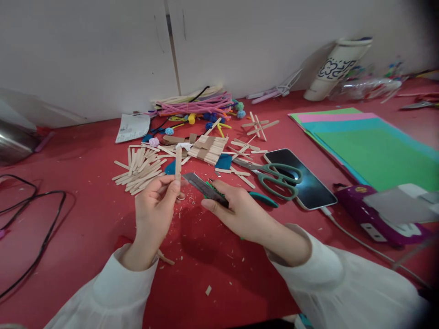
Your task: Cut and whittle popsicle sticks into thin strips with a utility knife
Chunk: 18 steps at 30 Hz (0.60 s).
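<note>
My left hand (pixel 157 203) pinches a wooden craft stick (pixel 178 162) by its lower end, holding it upright. In my right hand (pixel 240 210) is a utility knife (pixel 206 188), its blade out and pointing left toward the stick. A small gap shows between the blade tip and the stick. Behind my left hand lies a loose pile of craft sticks (pixel 140 169). Beyond the knife, several sticks joined side by side with brown strips form a flat panel (pixel 207 151). Wood shavings are scattered on the red table (pixel 206 256) below my hands.
Green-handled scissors (pixel 274 176) lie partly over a phone (pixel 302 183) with a cable plugged in. Pink pipe cleaners (pixel 195 107) lie against the wall. Coloured sheets (pixel 373 146), a purple device (pixel 377 214) and a tilted white tumbler (pixel 338 68) are at right; a black cable (pixel 44 242) at left.
</note>
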{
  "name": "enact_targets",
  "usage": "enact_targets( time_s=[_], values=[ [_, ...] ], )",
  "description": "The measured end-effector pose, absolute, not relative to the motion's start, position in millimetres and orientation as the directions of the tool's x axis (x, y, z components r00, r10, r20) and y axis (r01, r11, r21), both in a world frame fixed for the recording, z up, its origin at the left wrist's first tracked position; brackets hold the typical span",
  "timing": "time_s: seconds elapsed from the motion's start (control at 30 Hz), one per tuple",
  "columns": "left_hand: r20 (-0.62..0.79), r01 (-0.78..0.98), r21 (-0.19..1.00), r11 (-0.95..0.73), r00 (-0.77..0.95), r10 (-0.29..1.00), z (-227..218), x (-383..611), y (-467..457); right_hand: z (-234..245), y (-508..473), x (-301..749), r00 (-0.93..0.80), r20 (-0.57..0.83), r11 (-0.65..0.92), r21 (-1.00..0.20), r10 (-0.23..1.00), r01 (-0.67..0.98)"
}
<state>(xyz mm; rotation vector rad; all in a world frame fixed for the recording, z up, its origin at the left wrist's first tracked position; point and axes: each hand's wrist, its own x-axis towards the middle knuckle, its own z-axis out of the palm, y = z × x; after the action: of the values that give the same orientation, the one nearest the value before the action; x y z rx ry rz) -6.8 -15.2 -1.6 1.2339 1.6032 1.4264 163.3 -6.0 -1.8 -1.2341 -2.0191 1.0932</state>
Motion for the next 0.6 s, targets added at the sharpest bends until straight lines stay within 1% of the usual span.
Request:
enact_targets(
  time_s=[0.17, 0.37, 0.5, 0.6],
  values=[
    [0.127, 0.247, 0.968, -0.038, -0.356, 0.926, -2.2, -6.4, -15.3, -1.2, -9.8, 162.5, -0.432, 0.014, 0.289, -0.764, 0.902, 0.577],
    [0.143, 0.274, 0.961, -0.047, -0.340, 0.930, -1.0, -2.6, -17.2, 0.2, -10.3, 160.8, -0.416, 0.017, 0.306, -0.705, 0.909, 0.640],
    [0.186, 0.356, 0.932, -0.062, -0.324, 0.928, -4.3, -4.9, -18.0, 0.0, -10.5, 160.8, -0.411, -0.003, 0.310, -0.651, 0.912, 0.693],
    [0.225, 0.444, 0.893, -0.081, -0.283, 0.932, -6.6, -7.8, -19.4, 0.5, -13.0, 161.4, -0.421, -0.001, 0.349, -0.559, 0.907, 0.752]
  ],
)
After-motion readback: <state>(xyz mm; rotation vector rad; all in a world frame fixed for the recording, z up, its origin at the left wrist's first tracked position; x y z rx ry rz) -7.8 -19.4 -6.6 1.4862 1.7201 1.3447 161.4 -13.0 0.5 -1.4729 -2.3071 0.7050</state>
